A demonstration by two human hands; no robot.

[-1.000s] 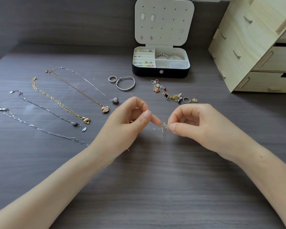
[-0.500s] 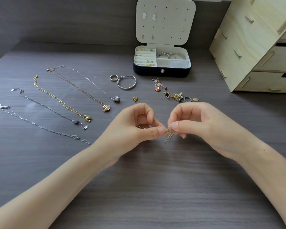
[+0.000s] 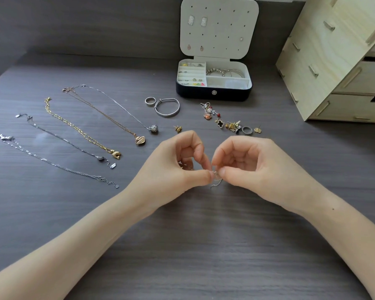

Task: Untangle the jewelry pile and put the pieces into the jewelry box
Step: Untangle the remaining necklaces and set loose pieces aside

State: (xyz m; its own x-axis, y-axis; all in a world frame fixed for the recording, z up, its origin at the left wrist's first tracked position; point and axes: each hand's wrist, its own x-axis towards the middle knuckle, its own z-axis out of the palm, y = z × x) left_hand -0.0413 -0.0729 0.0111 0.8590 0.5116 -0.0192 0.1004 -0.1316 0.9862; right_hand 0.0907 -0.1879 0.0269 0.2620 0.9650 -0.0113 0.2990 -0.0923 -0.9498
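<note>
Head view: the left hand (image 3: 173, 169) and the right hand (image 3: 258, 167) meet at the centre of the tabletop (image 3: 182, 245). Both hands are curled. Thumb and forefinger of each pinch one small silver piece (image 3: 216, 176) between them, and a thin end of it hangs just below the fingertips. What kind of piece it is cannot be told.

The jewelry box (image 3: 213, 95) stands at the far centre with its lid (image 3: 219, 27) upright and open. Earrings sit on the lid panel. The left compartments hold small items and the far right compartment holds bangles.

A cluster of small pieces (image 3: 230, 124) lies between the box and the right hand, and it includes a silver band (image 3: 247, 130). A gold stud (image 3: 178, 128) lies just beyond the left hand. A ring (image 3: 150, 101) and a bangle (image 3: 167, 107) lie side by side, left of the box.

Five necklaces lie stretched out on the left:
- a silver chain (image 3: 56, 164), nearest;
- a dark chain (image 3: 61, 138);
- a gold link chain (image 3: 80, 131);
- a fine chain with a gold heart pendant (image 3: 140, 140);
- a thin chain with a silver pendant (image 3: 153, 128).

A wooden drawer unit (image 3: 333, 61) stands at the far right.
</note>
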